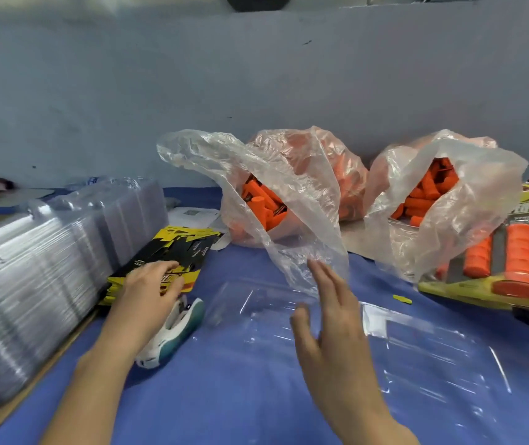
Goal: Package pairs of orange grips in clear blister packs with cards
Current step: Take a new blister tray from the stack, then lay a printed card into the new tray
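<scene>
Blister stack: the nested clear blister stack (48, 258) lies on its side at nine o'clock.
Cards: the yellow-and-black cards (176, 245) sit at ten o'clock, against that stack.
Left hand: your left hand (151, 290) rests on the top card, fingers lightly spread and pinching nothing. Peel off one card only and check none clings beneath.
Stapler: the white-and-teal stapler (173, 332) lies just under your wrist.
Open blister: the open blister (256, 309) lies flat on the blue table (224, 396) at centre. Seat the card squarely in it.
Right hand: your right hand (330, 319) hovers at the bag's lower lip, fingers straight and close together, empty.
Grips: the orange grips (263, 203) lie loose in clear bags at twelve and one o'clock. Take a matched pair.
Finished packs: the finished packs (507, 261) are at three o'clock.
</scene>
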